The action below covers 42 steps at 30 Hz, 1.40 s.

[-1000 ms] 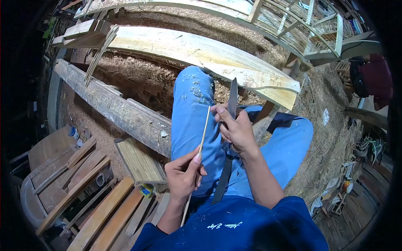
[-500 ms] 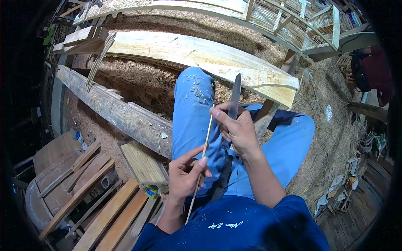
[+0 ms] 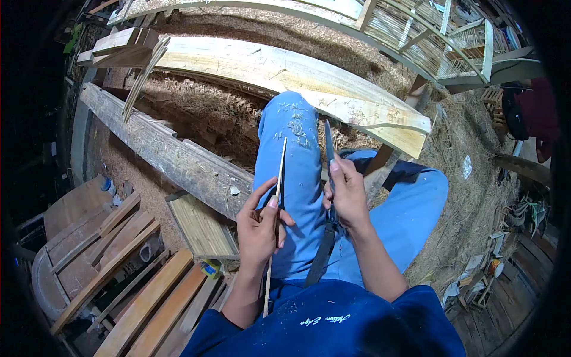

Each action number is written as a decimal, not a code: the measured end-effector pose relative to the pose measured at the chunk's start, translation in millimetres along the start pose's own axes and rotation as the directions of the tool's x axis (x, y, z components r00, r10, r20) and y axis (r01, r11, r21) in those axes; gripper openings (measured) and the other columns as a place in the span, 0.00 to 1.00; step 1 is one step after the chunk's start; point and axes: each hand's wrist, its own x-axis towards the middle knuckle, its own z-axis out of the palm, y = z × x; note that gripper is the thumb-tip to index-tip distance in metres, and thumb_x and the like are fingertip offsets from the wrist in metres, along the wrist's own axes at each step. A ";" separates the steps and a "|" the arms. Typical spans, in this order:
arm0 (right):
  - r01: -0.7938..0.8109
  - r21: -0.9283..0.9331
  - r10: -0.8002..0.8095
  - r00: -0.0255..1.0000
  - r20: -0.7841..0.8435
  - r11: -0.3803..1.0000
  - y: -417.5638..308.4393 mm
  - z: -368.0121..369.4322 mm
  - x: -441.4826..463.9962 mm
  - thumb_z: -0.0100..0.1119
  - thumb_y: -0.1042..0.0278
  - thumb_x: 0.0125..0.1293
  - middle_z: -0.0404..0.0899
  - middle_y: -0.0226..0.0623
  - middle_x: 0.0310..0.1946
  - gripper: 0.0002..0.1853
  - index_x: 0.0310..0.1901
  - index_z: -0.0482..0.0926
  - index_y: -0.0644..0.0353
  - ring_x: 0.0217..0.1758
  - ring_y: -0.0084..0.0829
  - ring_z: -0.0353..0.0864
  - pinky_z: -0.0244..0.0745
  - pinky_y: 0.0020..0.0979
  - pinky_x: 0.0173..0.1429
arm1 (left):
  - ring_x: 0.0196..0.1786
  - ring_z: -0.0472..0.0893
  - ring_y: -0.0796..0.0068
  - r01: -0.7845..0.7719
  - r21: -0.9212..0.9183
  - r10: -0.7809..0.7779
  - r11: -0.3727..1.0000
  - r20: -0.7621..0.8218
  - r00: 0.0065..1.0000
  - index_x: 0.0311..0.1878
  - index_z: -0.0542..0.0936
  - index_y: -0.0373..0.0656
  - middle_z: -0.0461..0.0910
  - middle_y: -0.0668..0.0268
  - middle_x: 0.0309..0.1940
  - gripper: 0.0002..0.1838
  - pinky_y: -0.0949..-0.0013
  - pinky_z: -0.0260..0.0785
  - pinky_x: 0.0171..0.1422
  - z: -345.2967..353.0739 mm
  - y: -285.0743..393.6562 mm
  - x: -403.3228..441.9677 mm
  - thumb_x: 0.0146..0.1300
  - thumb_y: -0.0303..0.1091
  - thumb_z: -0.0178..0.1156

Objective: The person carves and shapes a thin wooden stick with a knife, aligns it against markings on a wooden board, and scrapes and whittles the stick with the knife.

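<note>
My left hand (image 3: 260, 229) pinches a thin pale wooden stick (image 3: 280, 163) between thumb and fingers. The stick's upper tip points up over my thigh, and its lower end runs down beside my forearm to my shirt. In my right hand (image 3: 348, 193) is a knife (image 3: 329, 140), its blade pointing upward, with the fingers closed round the handle. The blade stands apart from the stick, to its right. Curled shavings (image 3: 296, 122) lie on the knee of my blue trousers (image 3: 291, 172).
A wide pale plank (image 3: 238, 59) crosses in front of my knees. Left of me lie a weathered beam (image 3: 160, 152) and several sawn boards (image 3: 146, 303). A slatted wooden frame (image 3: 410, 38) stands at the far right. Bundled thin strips (image 3: 143, 80) lean across the planks.
My right hand with the knife has moved down and right, away from the stick. The stick's tip now stands free, shifted up and left, and my left hand has hardly moved.
</note>
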 end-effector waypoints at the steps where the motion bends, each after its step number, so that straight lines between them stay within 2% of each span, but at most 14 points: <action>1: 0.030 -0.014 -0.029 0.999 0.018 0.999 -2.2 1.6 -2.9 0.51 0.66 0.78 0.69 0.33 0.45 0.19 0.65 0.75 0.64 0.24 0.17 0.72 0.75 0.21 0.23 | 0.11 0.68 0.85 0.001 -0.002 -0.001 1.000 -0.002 1.000 0.71 0.69 0.40 0.82 0.60 0.23 0.22 0.78 0.57 0.12 0.1 0.7 1.0 0.79 0.35 0.50; 4: 0.216 -0.137 -0.205 0.974 0.094 0.967 -4.9 9.4 -13.4 0.55 0.71 0.75 0.69 0.31 0.45 0.17 0.63 0.80 0.58 0.25 0.16 0.72 0.75 0.20 0.23 | 0.11 0.68 0.85 0.007 -0.016 -0.007 1.000 -0.011 1.000 0.70 0.70 0.40 0.82 0.61 0.23 0.21 0.78 0.57 0.12 -0.1 2.7 5.6 0.78 0.34 0.50; 6: 0.167 -0.115 -0.160 0.985 0.069 0.979 -6.5 13.5 -19.0 0.60 0.75 0.71 0.72 0.32 0.43 0.17 0.60 0.83 0.54 0.27 0.18 0.74 0.74 0.21 0.29 | 0.12 0.69 0.85 0.000 -0.016 0.000 1.000 0.011 1.000 0.69 0.72 0.39 0.81 0.64 0.23 0.20 0.78 0.57 0.12 -0.5 4.1 11.3 0.77 0.32 0.52; 8: 0.368 -0.358 -0.350 0.929 0.118 0.858 -1.3 13.1 -19.7 0.62 0.77 0.68 0.74 0.32 0.38 0.18 0.58 0.85 0.55 0.30 0.20 0.75 0.73 0.23 0.37 | 0.12 0.69 0.85 -0.006 -0.015 0.006 1.000 0.006 1.000 0.68 0.73 0.39 0.81 0.65 0.23 0.19 0.78 0.57 0.12 1.6 6.3 15.8 0.76 0.31 0.54; 9: 0.347 -0.368 -0.343 0.936 0.080 0.863 -7.8 18.9 -24.8 0.64 0.78 0.65 0.77 0.33 0.33 0.17 0.55 0.86 0.55 0.33 0.22 0.76 0.71 0.25 0.41 | 0.12 0.69 0.85 -0.012 -0.010 0.012 1.000 0.001 1.000 0.66 0.74 0.38 0.81 0.65 0.23 0.19 0.77 0.57 0.12 2.9 7.2 18.0 0.75 0.30 0.56; 12: 0.350 -0.339 -0.320 0.936 0.143 0.873 2.0 19.0 -25.4 0.63 0.77 0.68 0.75 0.28 0.36 0.15 0.55 0.85 0.59 0.37 0.16 0.71 0.65 0.19 0.39 | 0.12 0.69 0.86 -0.065 0.007 0.065 0.998 -0.014 0.998 0.65 0.75 0.37 0.81 0.66 0.23 0.19 0.77 0.56 0.12 4.6 1.2 27.2 0.73 0.29 0.58; 19: 0.525 -0.368 -0.500 0.849 0.169 0.767 9.1 23.9 -22.0 0.65 0.80 0.65 0.78 0.34 0.32 0.12 0.49 0.87 0.62 0.33 0.22 0.75 0.67 0.24 0.37 | 0.12 0.69 0.86 -0.055 -0.006 0.055 0.998 -0.039 0.998 0.62 0.77 0.36 0.80 0.66 0.21 0.17 0.78 0.57 0.13 4.6 1.2 36.3 0.73 0.29 0.58; 22: 0.485 -0.387 -0.465 0.872 0.151 0.784 7.0 26.5 -23.0 0.65 0.79 0.63 0.81 0.41 0.32 0.10 0.46 0.87 0.62 0.35 0.33 0.83 0.75 0.31 0.41 | 0.12 0.68 0.87 -0.062 -0.022 0.062 0.998 -0.037 0.997 0.61 0.78 0.35 0.79 0.67 0.20 0.16 0.78 0.57 0.14 1.9 -4.6 37.7 0.73 0.28 0.58; 25: 0.520 -0.393 -0.502 0.851 0.157 0.758 12.7 29.2 -20.9 0.64 0.81 0.65 0.79 0.37 0.33 0.11 0.48 0.86 0.65 0.34 0.25 0.77 0.71 0.26 0.39 | 0.14 0.67 0.88 -0.105 -0.076 0.102 0.992 -0.054 0.993 0.60 0.80 0.35 0.77 0.70 0.20 0.15 0.79 0.56 0.15 1.0 -10.9 38.5 0.74 0.28 0.57; 29: 0.504 -0.385 -0.480 0.862 0.163 0.773 12.6 31.2 -22.0 0.63 0.82 0.65 0.79 0.37 0.33 0.11 0.48 0.86 0.65 0.35 0.25 0.78 0.71 0.25 0.40 | 0.15 0.67 0.89 -0.099 -0.056 0.095 0.993 -0.068 0.993 0.61 0.80 0.36 0.76 0.72 0.20 0.15 0.79 0.56 0.16 -1.9 -13.7 30.5 0.74 0.27 0.56; 31: 0.514 -0.401 -0.496 0.854 0.158 0.758 13.9 32.4 -21.5 0.64 0.80 0.63 0.79 0.42 0.33 0.11 0.47 0.86 0.63 0.35 0.36 0.82 0.74 0.33 0.40 | 0.15 0.67 0.89 -0.096 -0.052 0.093 0.994 -0.070 0.993 0.62 0.80 0.37 0.76 0.72 0.20 0.16 0.80 0.56 0.16 -3.2 -16.6 26.2 0.74 0.27 0.56; 35: 0.445 -0.406 -0.435 0.892 0.122 0.798 12.8 34.4 -21.5 0.64 0.80 0.63 0.79 0.42 0.33 0.11 0.47 0.85 0.63 0.35 0.36 0.82 0.74 0.33 0.40 | 0.16 0.67 0.89 -0.069 -0.049 0.065 0.996 -0.082 0.995 0.62 0.80 0.38 0.76 0.72 0.20 0.16 0.80 0.56 0.18 -7.1 -18.9 8.4 0.74 0.26 0.56; 37: 0.494 -0.394 -0.470 0.868 0.162 0.775 15.5 33.5 -19.4 0.64 0.81 0.66 0.78 0.36 0.33 0.10 0.48 0.85 0.64 0.35 0.23 0.77 0.72 0.24 0.40 | 0.15 0.66 0.89 -0.052 -0.056 0.046 0.997 -0.099 0.994 0.62 0.80 0.38 0.76 0.71 0.20 0.16 0.80 0.56 0.18 -8.8 -21.4 1.1 0.74 0.26 0.56; 42: 0.478 -0.407 -0.469 0.874 0.129 0.778 15.0 36.2 -18.6 0.65 0.80 0.65 0.77 0.35 0.32 0.11 0.48 0.85 0.64 0.33 0.22 0.75 0.70 0.24 0.38 | 0.15 0.66 0.89 -0.048 -0.046 0.042 0.998 -0.119 0.992 0.62 0.80 0.38 0.77 0.71 0.20 0.16 0.80 0.55 0.17 -14.7 -31.1 -12.8 0.74 0.27 0.57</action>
